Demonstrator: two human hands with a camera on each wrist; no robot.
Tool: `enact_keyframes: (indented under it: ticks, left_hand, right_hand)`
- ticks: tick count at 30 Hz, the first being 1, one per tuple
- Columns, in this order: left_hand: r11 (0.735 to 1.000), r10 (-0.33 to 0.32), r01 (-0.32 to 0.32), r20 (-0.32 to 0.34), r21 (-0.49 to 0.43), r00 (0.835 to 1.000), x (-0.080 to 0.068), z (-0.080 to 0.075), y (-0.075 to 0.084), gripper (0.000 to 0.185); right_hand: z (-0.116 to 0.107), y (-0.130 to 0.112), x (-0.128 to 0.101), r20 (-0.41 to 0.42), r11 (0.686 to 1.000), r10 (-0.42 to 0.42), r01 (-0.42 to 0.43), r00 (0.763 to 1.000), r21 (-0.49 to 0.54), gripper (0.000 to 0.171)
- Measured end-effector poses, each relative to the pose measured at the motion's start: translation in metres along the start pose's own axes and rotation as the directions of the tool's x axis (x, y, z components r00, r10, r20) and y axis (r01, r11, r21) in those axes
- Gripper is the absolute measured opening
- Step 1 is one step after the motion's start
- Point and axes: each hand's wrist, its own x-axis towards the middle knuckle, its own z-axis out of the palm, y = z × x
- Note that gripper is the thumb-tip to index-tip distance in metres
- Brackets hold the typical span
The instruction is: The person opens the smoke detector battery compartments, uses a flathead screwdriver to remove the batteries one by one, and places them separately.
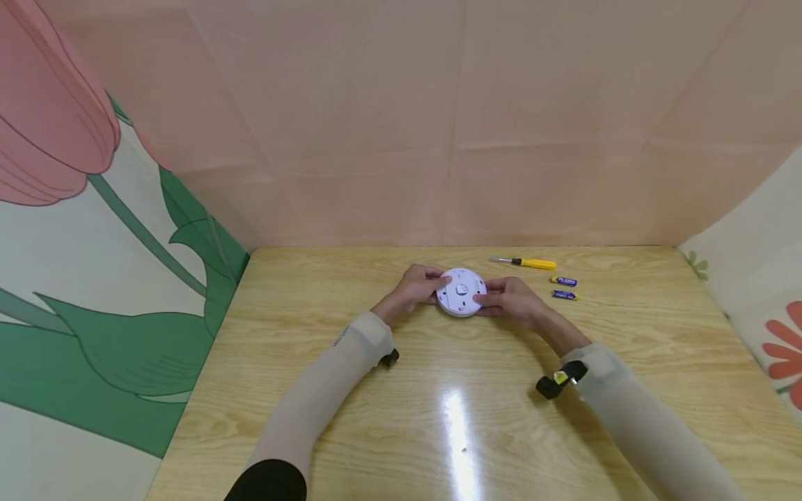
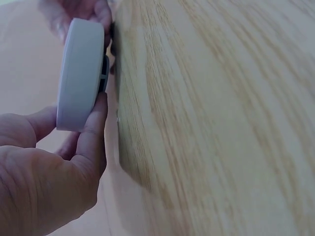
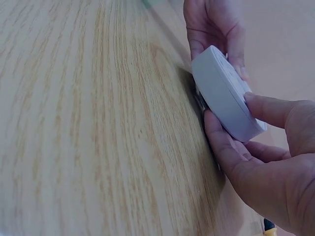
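Note:
A round white plastic device [image 1: 461,292], a thick disc with small slots and a raised round centre on its upper face, is held between both hands close over the table. My left hand [image 1: 418,287] grips its left edge, thumb on top and fingers beneath. On the opposite edge my right hand [image 1: 512,302] pinches it the same way. From the side, the left wrist view shows the smooth white rim [image 2: 81,73] and a dark part [image 2: 104,73] on the underside. The right wrist view shows the disc [image 3: 226,96] tilted, with both thumbs on its slotted face.
A screwdriver [image 1: 532,264] with a yellow handle lies behind the right hand. Two small blue batteries with yellow ends, one farther back [image 1: 564,281] and one nearer [image 1: 565,295], lie to its right. A pink curtain-like backdrop [image 1: 451,139] rises along the table's [image 1: 351,431] far edge.

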Motion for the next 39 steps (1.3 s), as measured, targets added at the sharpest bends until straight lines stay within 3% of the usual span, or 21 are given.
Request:
enact_keyframes:
  ticks: [12, 18, 27, 35, 39]
  left_hand:
    - [0.999, -0.025, 0.026, -0.025, 0.044, 0.999, -0.002, -0.003, 0.005, 0.031]
    - [0.999, -0.032, 0.033, -0.035, 0.015, 0.999, -0.001, -0.001, 0.004, 0.030]
    - [0.998, -0.041, 0.044, -0.060, 0.048, 0.997, -0.003, 0.000, 0.005, 0.032]
    - [0.999, 0.012, -0.010, -0.041, 0.048, 0.999, -0.002, 0.000, 0.006, 0.034]
    - [0.999, 0.004, -0.003, -0.029, 0.053, 1.000, -0.001, -0.003, 0.008, 0.036]
  right_hand:
    - [0.005, -0.002, 0.002, -0.060, 0.998, 0.052, -0.050, 0.997, 0.034, 0.060]
    - [0.007, 0.000, 0.003, -0.083, 0.998, 0.049, -0.046, 0.995, 0.043, 0.060]
    - [0.005, 0.002, 0.002, -0.079, 0.998, 0.061, -0.059, 0.995, 0.029, 0.061]
    - [-0.002, -0.004, 0.000, -0.057, 0.998, 0.065, -0.065, 0.996, -0.003, 0.045]
    - [-0.007, -0.008, 0.000, -0.036, 0.996, 0.085, -0.085, 0.996, 0.014, 0.039]
